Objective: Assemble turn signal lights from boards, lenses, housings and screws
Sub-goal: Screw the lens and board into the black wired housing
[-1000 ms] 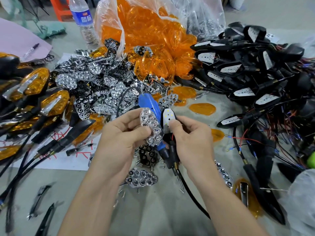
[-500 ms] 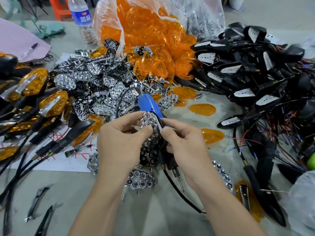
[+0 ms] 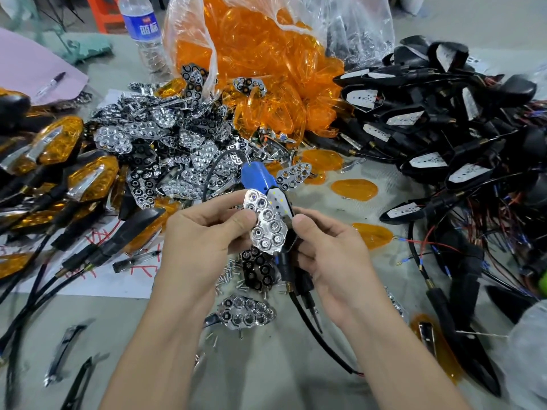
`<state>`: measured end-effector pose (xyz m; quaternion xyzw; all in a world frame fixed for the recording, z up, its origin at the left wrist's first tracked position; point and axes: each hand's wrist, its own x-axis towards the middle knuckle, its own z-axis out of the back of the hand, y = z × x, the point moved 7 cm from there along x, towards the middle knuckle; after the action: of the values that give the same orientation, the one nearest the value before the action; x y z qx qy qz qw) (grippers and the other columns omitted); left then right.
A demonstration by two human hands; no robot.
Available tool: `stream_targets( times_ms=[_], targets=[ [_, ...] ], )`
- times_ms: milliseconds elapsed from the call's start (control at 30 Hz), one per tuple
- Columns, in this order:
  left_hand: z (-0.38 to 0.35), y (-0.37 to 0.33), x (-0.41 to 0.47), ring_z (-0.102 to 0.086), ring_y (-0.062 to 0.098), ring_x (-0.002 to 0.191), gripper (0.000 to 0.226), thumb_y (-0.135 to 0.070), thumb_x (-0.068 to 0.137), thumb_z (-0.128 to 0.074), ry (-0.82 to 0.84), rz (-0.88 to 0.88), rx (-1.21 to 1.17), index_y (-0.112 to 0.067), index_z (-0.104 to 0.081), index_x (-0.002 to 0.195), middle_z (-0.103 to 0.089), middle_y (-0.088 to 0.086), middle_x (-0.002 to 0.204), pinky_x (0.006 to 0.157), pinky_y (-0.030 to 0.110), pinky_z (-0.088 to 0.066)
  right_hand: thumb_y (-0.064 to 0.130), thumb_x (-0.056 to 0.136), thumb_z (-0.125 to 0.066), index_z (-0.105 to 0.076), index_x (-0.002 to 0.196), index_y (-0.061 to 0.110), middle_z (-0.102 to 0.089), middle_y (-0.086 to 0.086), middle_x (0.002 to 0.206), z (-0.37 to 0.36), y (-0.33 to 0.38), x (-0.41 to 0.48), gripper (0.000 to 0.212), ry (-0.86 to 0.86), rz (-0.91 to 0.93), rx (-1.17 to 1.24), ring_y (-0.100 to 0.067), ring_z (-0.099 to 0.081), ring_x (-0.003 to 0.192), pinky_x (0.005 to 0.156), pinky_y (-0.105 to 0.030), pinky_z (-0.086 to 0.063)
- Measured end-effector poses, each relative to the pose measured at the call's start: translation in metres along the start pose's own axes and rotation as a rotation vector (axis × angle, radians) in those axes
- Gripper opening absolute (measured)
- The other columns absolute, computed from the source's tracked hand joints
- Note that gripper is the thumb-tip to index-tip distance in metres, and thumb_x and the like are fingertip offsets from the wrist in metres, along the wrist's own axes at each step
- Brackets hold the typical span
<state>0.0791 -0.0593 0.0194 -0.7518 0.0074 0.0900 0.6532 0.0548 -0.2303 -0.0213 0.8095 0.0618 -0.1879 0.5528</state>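
Your left grip (image 3: 204,235) pinched the chrome reflector (image 3: 266,224); your right grip (image 3: 331,255) curled round a black housing (image 3: 292,242), mostly hidden behind it, its white board (image 3: 279,202) barely showing.

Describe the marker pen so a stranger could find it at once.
At the table's far-left back lies a pink sheet. The pen rests on it near its right edge: slim, pale-barrelled, dark-capped, unlike the chrome reflectors heaped nearby.

Site: small-parts assembly workshop | Evidence: bench (image 3: 266,380) heaped with chrome reflector plates (image 3: 165,137), bagged orange lenses (image 3: 266,54), wired black housings (image 3: 444,119), loose screws (image 3: 228,279) | Finished amber lamps (image 3: 59,143) stacked at the left.
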Motion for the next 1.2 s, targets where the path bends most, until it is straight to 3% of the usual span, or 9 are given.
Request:
stream_targets(
  times_ms=[100,300,433,533,600,667,733,933,1200],
  targets=[
    [-0.004,0.003,0.001,-0.062,0.004,0.053,0.026,-0.019,0.064,-0.079,0.026,0.037,-0.050,-0.040,-0.084,0.076,-0.067,-0.010,0.061,0.053,0.020,-0.056,0.009,0.099,-0.065,-0.080,0.100,0.012,-0.079,-0.019,0.099,0.002,-0.002,0.001,0.016,-0.013,-0.004,0.029,-0.026,-0.074,0.077,0.068,-0.038,-0.063],
    [-0.005,0.010,0.002,-0.062,0.008,0.053,0.023,-0.016,0.066,-0.076,0.050,0.116,-0.109,-0.030,-0.085,0.082,-0.070,-0.002,0.067,0.051,0.019,-0.054,0.011,0.100,-0.063,-0.076,0.109,0.007,-0.079,-0.015,0.099,-0.001,-0.004,0.000,0.017,0.008,0.000,0.052,-0.023,-0.074,0.081,0.072,-0.035,-0.061],
    [-0.017,0.014,-0.003,-0.066,0.010,0.062,0.013,-0.018,0.069,-0.080,0.257,0.233,-0.406,-0.023,-0.084,0.081,-0.074,0.000,0.077,0.056,0.019,-0.059,0.007,0.096,-0.066,-0.080,0.103,0.012,-0.079,-0.015,0.098,0.000,0.003,-0.003,0.016,0.015,0.045,0.085,-0.024,-0.075,0.077,0.068,-0.039,-0.062],
    [-0.023,0.006,-0.009,-0.070,0.012,0.069,0.036,-0.026,0.052,-0.101,0.444,0.242,-0.595,-0.024,-0.081,0.082,-0.073,-0.001,0.080,0.068,0.021,-0.061,0.004,0.094,-0.068,-0.083,0.094,0.019,-0.080,-0.013,0.097,-0.003,0.008,-0.006,0.021,0.024,0.068,0.086,-0.022,-0.075,0.077,0.069,-0.039,-0.063],
    [-0.022,0.005,-0.010,-0.070,0.011,0.067,0.028,-0.030,0.059,-0.097,0.444,0.214,-0.536,-0.025,-0.082,0.082,-0.073,-0.002,0.079,0.066,0.019,-0.060,0.004,0.094,-0.068,-0.083,0.092,0.020,-0.080,-0.012,0.095,-0.005,0.010,-0.008,0.022,0.033,0.067,0.092,-0.021,-0.075,0.074,0.065,-0.036,-0.064],
    [-0.019,0.006,-0.006,-0.067,0.008,0.063,0.008,-0.024,0.073,-0.079,0.321,0.186,-0.423,-0.024,-0.083,0.080,-0.074,-0.001,0.077,0.059,0.017,-0.057,0.005,0.092,-0.069,-0.083,0.093,0.018,-0.079,-0.011,0.094,-0.005,0.010,-0.010,0.020,0.035,0.062,0.095,-0.021,-0.074,0.071,0.060,-0.034,-0.063],
    [-0.010,0.007,-0.002,-0.064,0.007,0.058,0.019,-0.014,0.074,-0.069,0.176,0.110,-0.279,-0.023,-0.084,0.078,-0.075,-0.001,0.074,0.054,0.016,-0.053,0.009,0.085,-0.072,-0.084,0.095,0.018,-0.079,-0.012,0.092,-0.005,0.010,-0.011,0.017,0.040,0.058,0.102,-0.020,-0.074,0.071,0.059,-0.032,-0.062],
    [-0.009,-0.010,-0.003,-0.065,0.011,0.059,0.040,0.009,0.084,-0.075,0.077,-0.121,0.097,-0.030,-0.085,0.080,-0.080,0.004,0.077,0.057,0.019,-0.054,0.022,0.073,-0.073,-0.085,0.092,0.022,-0.080,-0.008,0.088,-0.007,0.012,-0.016,0.022,0.075,0.050,0.112,-0.016,-0.074,0.067,0.057,-0.028,-0.060],
    [-0.004,-0.023,-0.005,-0.072,-0.001,0.065,0.039,-0.004,0.081,-0.084,-0.014,-0.210,0.388,-0.043,-0.082,0.084,-0.079,-0.014,0.080,0.069,0.023,-0.059,0.021,0.080,-0.072,-0.085,0.094,0.023,-0.080,-0.010,0.094,-0.007,0.007,-0.015,0.018,0.054,0.011,0.102,-0.019,-0.075,0.075,0.065,-0.035,-0.059]
  ],
)
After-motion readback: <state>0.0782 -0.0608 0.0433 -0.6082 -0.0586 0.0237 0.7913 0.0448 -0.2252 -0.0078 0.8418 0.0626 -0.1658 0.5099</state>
